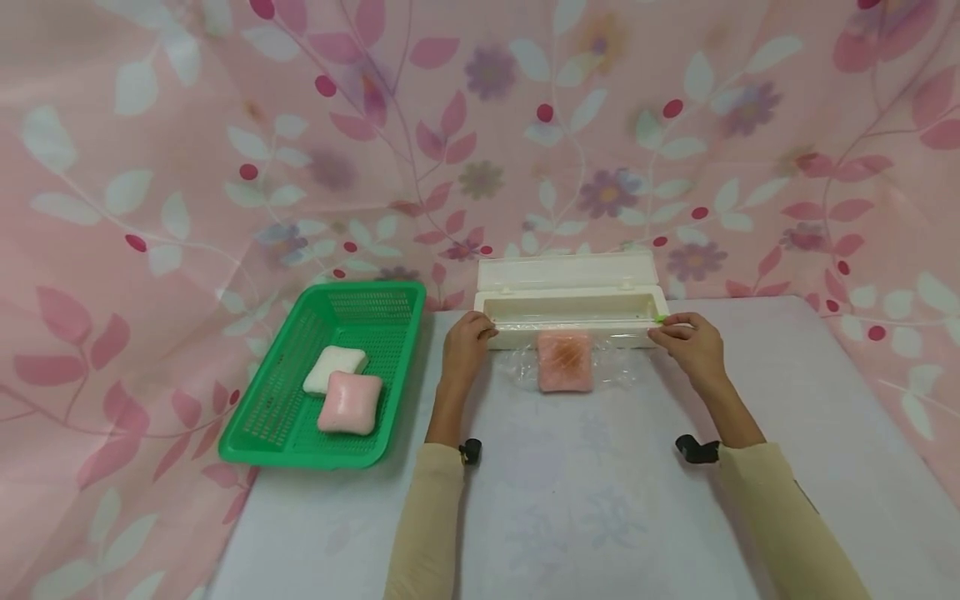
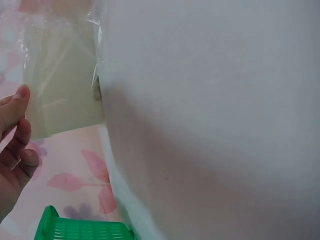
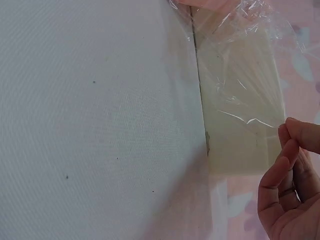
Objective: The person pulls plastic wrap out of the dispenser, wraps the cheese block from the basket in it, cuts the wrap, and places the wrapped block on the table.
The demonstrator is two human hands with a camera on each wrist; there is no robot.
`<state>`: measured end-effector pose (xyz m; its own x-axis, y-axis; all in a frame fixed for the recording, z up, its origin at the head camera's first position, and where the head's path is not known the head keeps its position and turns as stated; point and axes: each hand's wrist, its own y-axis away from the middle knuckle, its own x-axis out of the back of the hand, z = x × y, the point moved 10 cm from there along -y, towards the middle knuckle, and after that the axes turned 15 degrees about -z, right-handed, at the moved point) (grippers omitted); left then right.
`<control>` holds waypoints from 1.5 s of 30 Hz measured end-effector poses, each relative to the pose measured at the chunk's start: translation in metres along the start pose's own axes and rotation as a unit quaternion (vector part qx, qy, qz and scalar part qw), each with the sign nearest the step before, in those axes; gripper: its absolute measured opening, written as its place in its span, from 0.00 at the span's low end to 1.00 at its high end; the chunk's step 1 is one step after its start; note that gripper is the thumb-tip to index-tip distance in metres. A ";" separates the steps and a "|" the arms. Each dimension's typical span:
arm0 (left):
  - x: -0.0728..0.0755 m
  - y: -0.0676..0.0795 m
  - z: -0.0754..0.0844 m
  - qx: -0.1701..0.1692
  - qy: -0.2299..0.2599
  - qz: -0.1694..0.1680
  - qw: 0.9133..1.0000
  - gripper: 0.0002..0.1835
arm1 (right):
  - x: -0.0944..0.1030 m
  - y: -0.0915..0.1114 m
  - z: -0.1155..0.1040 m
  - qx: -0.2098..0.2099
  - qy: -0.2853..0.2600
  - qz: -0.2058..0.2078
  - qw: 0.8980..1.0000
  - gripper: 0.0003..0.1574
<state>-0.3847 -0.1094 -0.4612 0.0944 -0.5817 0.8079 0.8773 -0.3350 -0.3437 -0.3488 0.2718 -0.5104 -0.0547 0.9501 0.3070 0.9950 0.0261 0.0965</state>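
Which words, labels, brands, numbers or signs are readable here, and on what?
None: no lettering shows on the cream box, clear film, pink blocks, white block, green basket or floral backdrop, which carries only plant patterns.
The black wrist devices are too small to judge.

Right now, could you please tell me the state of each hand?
Left hand: closed, pinching the film near the left end of the box.
Right hand: closed, pinching the film near the right end.
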 end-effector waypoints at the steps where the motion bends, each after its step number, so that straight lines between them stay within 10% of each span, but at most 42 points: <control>1: 0.000 0.001 0.001 -0.008 -0.002 0.006 1.000 0.04 | -0.001 0.000 0.002 -0.006 -0.001 -0.005 1.000 0.31; 29: -0.004 0.003 0.003 0.010 0.194 -0.082 0.977 0.08 | -0.009 0.008 -0.019 0.114 0.057 -0.036 0.991 0.17; 45: 0.010 0.038 0.037 -0.128 0.076 -0.050 0.988 0.07 | -0.003 0.030 -0.021 0.232 0.140 -0.005 0.962 0.08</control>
<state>-0.3332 -0.0998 -0.4484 -0.0749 -0.6348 0.7691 0.7296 -0.5606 -0.3917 -0.3207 0.2634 -0.4887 -0.0193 0.8295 0.5582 0.9208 0.2322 -0.3133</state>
